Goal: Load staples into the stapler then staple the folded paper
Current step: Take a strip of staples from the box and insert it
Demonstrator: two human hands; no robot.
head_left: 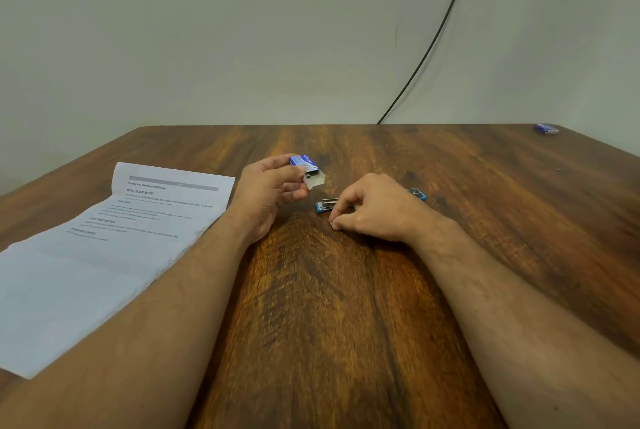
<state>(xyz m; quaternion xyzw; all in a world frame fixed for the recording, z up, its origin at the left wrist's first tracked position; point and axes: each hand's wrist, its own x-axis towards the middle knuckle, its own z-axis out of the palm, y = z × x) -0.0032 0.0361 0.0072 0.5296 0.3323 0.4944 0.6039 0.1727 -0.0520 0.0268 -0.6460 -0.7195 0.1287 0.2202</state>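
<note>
**Staples out of the box, stapler lying open**

Right now the left hand (266, 193) grips the small blue cardboard staple box (306, 168) above the brown wood-grain table (485, 220), its grey inner tray slid partly out. The right hand (374, 208) has its fingers curled, pinching something small and pale at the fingertips (335, 226), likely a strip of staples but too small to confirm. Just behind it the small blue stapler (327, 205) lies opened out flat, with the metal channel showing; its far end peeks out past the knuckles. The printed white paper, creased from folding (138, 231), lies well left, untouched.

My take for the loading step:
- set the box down, use that hand to steady the stapler
- drop the strip in legs-down, square to the channel
- seat it flat before closing

A second blue box (546, 129) sits at the far right corner.
</note>
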